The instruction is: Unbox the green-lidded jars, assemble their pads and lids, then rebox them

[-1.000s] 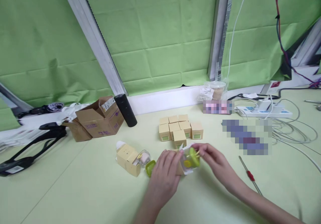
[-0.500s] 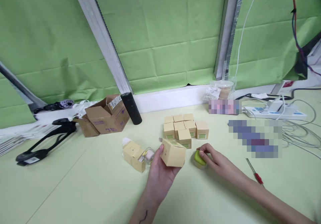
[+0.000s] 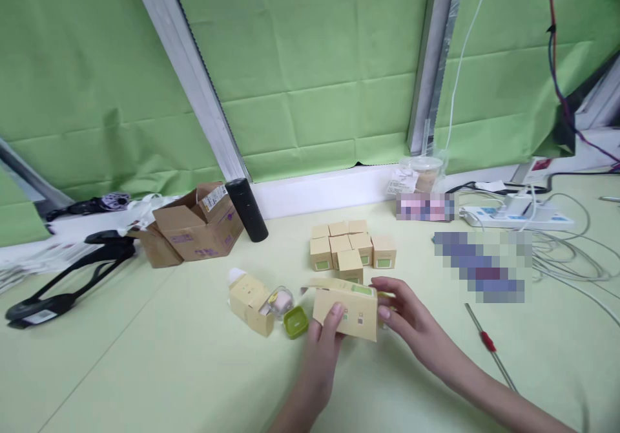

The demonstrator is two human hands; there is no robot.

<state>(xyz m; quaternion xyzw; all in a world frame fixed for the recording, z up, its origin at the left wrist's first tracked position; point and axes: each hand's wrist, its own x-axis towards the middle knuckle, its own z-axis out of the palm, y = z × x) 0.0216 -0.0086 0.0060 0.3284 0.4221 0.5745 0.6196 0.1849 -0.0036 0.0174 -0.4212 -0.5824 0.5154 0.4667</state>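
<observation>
My left hand (image 3: pixel 327 349) is closed around a small tan cardboard box (image 3: pixel 351 313), tilted on its side with a flap open at its left end. By the box's right end, my right hand (image 3: pixel 404 307) has its fingers curled on a small green container (image 3: pixel 386 298), mostly hidden behind the box and fingers. To the left on the table are an empty-looking green square tray (image 3: pixel 295 322), a clear plastic piece with something pink in it (image 3: pixel 281 300), and another tan box (image 3: pixel 250 302) lying open.
Several small tan boxes (image 3: pixel 339 242) stand grouped beyond my hands. A black cylinder (image 3: pixel 247 210) and an open brown carton (image 3: pixel 203 232) are at the back left. On the right lie a red-handled screwdriver (image 3: pixel 488 341), a power strip (image 3: pixel 518 218) and tangled cables (image 3: pixel 576 252).
The held box has turned to lie sideways and moved right. My right hand has brought the green container from the table to the box's right end. The green tray now shows fully.
</observation>
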